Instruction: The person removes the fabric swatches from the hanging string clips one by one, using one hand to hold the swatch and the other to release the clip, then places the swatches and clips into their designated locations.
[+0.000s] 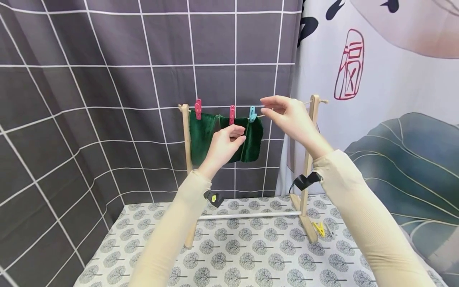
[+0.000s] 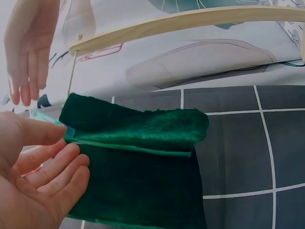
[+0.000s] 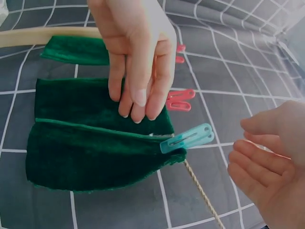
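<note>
A tree-print table cover (image 1: 222,275) lies nearest, with a yellow peg (image 1: 318,229) on it beside the right foot of a wooden rack (image 1: 187,137). The left hand (image 1: 226,144) is in front of the cloth, fingers loosely bent, thumb apart, holding nothing. The right hand (image 1: 288,115), empty, has its thumb and fingers parted just beside the blue peg (image 1: 252,114). The green cloth (image 1: 255,139) hangs from the rack's rope (image 3: 202,193), its long axis running sideways along it, free edge down. The blue peg, middle red peg (image 1: 232,114) and left red peg (image 1: 198,109) clip its top, handles up, long axes roughly upright. Behind hangs a checked grey curtain (image 1: 118,87).
</note>
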A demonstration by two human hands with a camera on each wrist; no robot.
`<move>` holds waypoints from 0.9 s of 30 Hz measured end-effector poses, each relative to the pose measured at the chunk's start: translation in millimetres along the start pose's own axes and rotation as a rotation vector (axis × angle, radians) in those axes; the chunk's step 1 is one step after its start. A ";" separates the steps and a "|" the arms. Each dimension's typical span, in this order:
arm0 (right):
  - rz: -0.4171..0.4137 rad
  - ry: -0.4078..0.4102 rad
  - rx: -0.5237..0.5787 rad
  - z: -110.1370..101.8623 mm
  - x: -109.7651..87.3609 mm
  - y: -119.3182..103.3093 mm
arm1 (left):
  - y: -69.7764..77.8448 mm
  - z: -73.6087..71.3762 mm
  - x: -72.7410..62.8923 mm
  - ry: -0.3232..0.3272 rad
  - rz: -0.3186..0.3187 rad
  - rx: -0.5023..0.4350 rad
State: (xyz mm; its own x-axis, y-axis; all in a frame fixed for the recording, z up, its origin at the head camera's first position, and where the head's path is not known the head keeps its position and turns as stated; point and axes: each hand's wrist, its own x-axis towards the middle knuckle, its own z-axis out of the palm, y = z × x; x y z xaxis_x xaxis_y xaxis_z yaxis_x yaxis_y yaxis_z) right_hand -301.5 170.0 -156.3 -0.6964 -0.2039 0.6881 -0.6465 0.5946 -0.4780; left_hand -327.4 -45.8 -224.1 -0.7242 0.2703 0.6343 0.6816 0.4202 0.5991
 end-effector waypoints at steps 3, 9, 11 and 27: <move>0.030 -0.045 0.006 1.2 6.0 2.2 | 1.3 3.8 5.6 0.001 -0.018 0.015; 0.069 -0.161 0.029 6.5 16.4 6.5 | -1.8 9.4 16.2 0.024 -0.064 0.041; 0.063 -0.179 0.027 8.9 19.0 7.1 | -3.9 11.3 19.3 0.033 -0.067 0.053; 0.065 -0.225 0.019 15.9 30.4 11.0 | -9.8 24.2 35.9 0.130 -0.034 0.111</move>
State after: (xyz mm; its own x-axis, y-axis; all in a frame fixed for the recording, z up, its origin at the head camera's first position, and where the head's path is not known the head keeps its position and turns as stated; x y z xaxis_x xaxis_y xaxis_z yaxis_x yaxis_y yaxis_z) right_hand -334.8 157.9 -149.3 -0.7874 -0.3354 0.5172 -0.6022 0.5979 -0.5290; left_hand -362.5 -19.2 -219.0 -0.7222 0.1429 0.6768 0.6358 0.5224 0.5681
